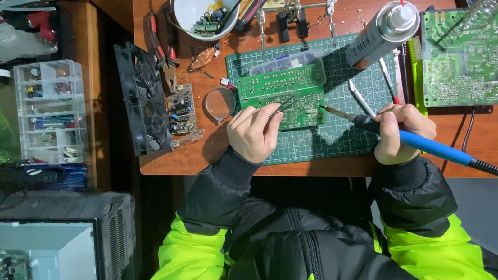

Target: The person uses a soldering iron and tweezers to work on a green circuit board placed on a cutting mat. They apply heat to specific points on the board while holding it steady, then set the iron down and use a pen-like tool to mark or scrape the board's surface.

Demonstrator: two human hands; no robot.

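Note:
My left hand [254,133] grips thin dark tweezers [281,106] whose tips rest on a green circuit board [294,94] lying on a green cutting mat [324,138]. My right hand [399,132] holds a blue-handled soldering iron [424,144]; its metal tip [328,109] points left and touches the board's right edge. The iron's black cable runs off to the right.
A grey spray can [382,34] lies at the mat's top right. A second green board [466,59] and a coiled iron stand [486,3] sit right. A white bowl of parts [206,2], pliers [163,56], black fan [143,99] and clear parts organiser [51,112] lie left.

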